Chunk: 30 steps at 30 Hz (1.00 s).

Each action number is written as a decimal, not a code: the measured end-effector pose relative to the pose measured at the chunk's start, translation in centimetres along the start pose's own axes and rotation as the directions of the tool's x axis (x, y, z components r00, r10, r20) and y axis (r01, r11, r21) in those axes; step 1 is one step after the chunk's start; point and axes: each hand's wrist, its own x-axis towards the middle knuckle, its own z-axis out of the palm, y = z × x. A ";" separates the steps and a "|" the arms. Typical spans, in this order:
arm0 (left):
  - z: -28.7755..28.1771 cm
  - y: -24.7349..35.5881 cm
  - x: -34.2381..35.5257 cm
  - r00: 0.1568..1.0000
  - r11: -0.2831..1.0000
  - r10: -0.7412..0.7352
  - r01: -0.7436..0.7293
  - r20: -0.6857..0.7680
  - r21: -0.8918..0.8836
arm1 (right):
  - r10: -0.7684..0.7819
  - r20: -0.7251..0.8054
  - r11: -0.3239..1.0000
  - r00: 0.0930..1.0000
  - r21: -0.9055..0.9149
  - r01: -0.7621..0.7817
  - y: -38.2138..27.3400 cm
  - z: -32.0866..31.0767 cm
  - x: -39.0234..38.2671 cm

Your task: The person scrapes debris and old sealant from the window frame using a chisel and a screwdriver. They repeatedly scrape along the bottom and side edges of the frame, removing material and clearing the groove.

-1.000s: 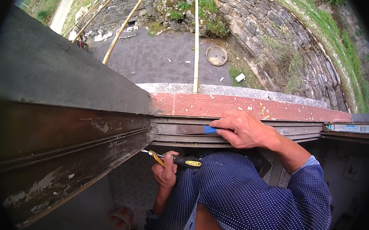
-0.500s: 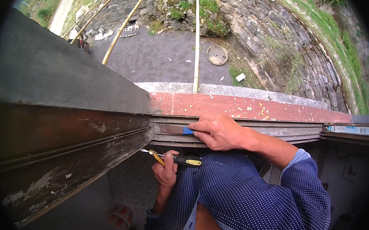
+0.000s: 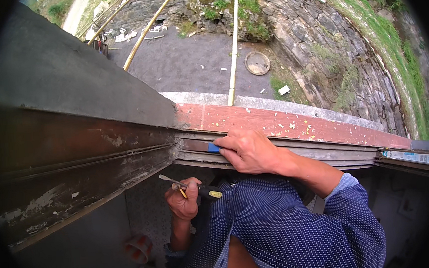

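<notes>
My right hand [image 3: 255,151] pinches a small blue flat piece [image 3: 213,147] between thumb and fingers. It sits in the grooved window track [image 3: 305,150], near the left corner of the frame; its exact kind is unclear. Below the track, my left hand [image 3: 183,198] is closed around a screwdriver [image 3: 214,194] with a black and yellow handle. The screwdriver's flat metal tip points up and left, toward the dark brown frame side [image 3: 88,177]. A thin yellow part shows at the left fingers, mostly hidden by them.
Beyond the track runs a red sill [image 3: 258,121] dotted with pale crumbs. A white and blue tube [image 3: 412,156] lies at the track's right end. A bamboo pole [image 3: 233,48] rises outside, before a stone wall [image 3: 317,42]. An orange and white bucket [image 3: 139,249] stands below left.
My right hand has slid slightly left along the track with the blue piece. My left hand has moved left with the screwdriver, whose tip now angles more steeply upward.
</notes>
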 end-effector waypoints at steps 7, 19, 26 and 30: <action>0.1 -0.4 -0.5 0.958 0.957 -0.242 0.261 0.152 -0.128 | 0.000 -0.059 1.000 0.998 0.001 0.000 -0.3 0.0 -0.3; 1.8 -0.9 -3.1 0.930 0.929 -0.302 0.336 0.208 -0.154 | -0.013 -0.056 1.000 0.998 -0.024 0.011 0.0 0.4 -0.3; 2.4 -0.3 -4.2 0.891 0.885 -0.396 0.434 0.221 -0.165 | -0.018 -0.041 0.999 0.999 -0.032 0.016 0.2 0.3 -0.3; 3.1 -1.0 -5.7 0.871 0.856 -0.426 0.476 0.246 -0.202 | -0.036 -0.030 0.998 0.999 -0.051 0.034 0.4 0.4 -0.2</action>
